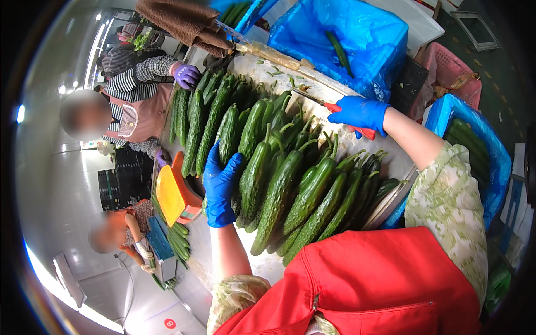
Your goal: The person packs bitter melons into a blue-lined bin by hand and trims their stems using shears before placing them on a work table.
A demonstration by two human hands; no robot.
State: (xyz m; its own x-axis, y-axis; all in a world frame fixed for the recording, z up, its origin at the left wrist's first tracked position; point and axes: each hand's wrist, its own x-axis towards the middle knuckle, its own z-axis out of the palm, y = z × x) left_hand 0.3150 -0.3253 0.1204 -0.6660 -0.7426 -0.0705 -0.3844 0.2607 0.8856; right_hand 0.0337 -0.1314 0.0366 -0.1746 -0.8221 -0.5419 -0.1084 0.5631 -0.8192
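Note:
My left hand (220, 186), in a blue glove, has its thumb and fingers around the lower end of a cucumber (228, 127). That cucumber lies among a dense pile of cucumbers (278, 184), many with stems still attached. My right hand (356, 113), also gloved in blue, grips red-handled scissors (333, 107) above the table's right part. Their metal blades point up and left, towards several cut stem pieces (274, 71) on the pale work table (247, 65). The blade tips are apart from the cucumber in my left hand.
Blue-lined crates (377, 37) stand beyond the table edge, one with a single cucumber (339, 52) inside. Another lined crate (498, 138) holds cucumbers by my right arm. An orange scale (171, 194) sits left. A co-worker's purple-gloved hand (186, 76) touches the pile. A brown towel (184, 23) hangs above.

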